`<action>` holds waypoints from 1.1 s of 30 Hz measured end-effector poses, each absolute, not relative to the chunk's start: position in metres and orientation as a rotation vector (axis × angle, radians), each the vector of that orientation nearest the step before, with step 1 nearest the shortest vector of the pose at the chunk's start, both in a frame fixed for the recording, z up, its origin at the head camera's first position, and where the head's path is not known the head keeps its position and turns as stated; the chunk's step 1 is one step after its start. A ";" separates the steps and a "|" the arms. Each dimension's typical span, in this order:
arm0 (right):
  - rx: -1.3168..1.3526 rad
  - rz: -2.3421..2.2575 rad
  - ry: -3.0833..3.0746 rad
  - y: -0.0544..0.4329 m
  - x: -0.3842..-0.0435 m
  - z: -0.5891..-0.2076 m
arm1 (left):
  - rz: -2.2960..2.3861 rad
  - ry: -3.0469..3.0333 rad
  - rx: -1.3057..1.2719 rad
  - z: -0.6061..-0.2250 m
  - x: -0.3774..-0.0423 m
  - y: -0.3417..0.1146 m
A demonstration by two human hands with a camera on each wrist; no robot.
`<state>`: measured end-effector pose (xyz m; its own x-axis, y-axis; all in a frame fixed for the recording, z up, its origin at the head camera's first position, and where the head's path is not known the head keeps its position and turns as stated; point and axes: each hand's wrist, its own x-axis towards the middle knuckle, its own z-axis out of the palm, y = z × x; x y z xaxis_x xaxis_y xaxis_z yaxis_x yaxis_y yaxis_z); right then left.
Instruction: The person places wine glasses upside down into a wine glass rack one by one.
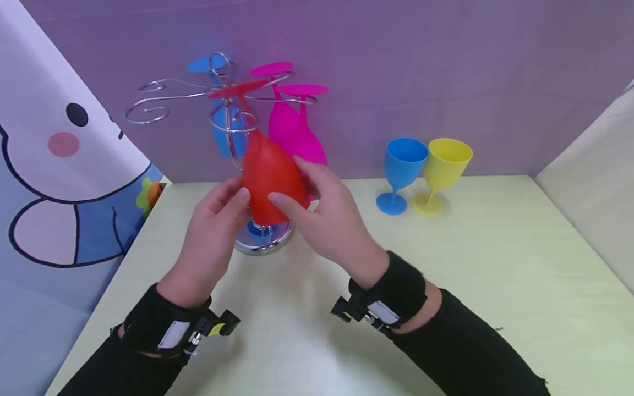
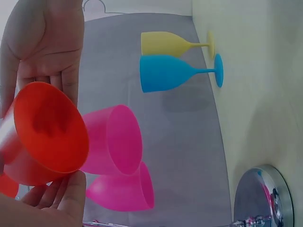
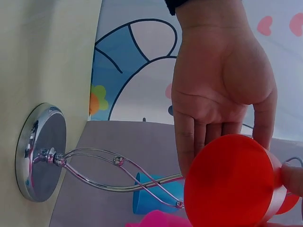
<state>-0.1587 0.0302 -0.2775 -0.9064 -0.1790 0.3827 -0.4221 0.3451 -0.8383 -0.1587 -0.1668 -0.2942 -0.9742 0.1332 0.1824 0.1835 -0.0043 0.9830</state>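
A red plastic goblet (image 1: 274, 179) is upside down at the front of a chrome glass rack (image 1: 230, 144), its foot up by the curled wire arms. My left hand (image 1: 210, 236) holds the bowl from the left, thumb near the rim. From the right, my right hand (image 1: 329, 214) grips the same bowl between thumb and fingers. Both wrist views look into the red goblet's open mouth (image 2: 51, 127). Two magenta goblets (image 1: 302, 129) hang inverted on the rack behind it, and a blue goblet (image 1: 229, 129) hangs at the back left.
A blue goblet (image 1: 403, 165) and a yellow goblet (image 1: 446, 165) stand upright on the pale table (image 1: 475, 264), right of the rack. The rack's round chrome base (image 1: 264, 242) rests near the purple-grey backdrop (image 1: 446, 66). A cartoon-printed cloth (image 1: 44, 220) hangs at left.
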 end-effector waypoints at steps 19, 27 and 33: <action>0.684 1.481 -2.403 0.033 -0.149 -0.282 | -2.074 -2.058 -0.415 -0.299 -0.151 -0.167; 0.698 1.521 -2.370 0.040 -0.156 -0.290 | -2.033 -2.146 -0.345 -0.296 -0.151 -0.162; 0.734 1.548 -2.372 0.035 -0.163 -0.296 | -1.923 -2.210 -0.285 -0.301 -0.148 -0.161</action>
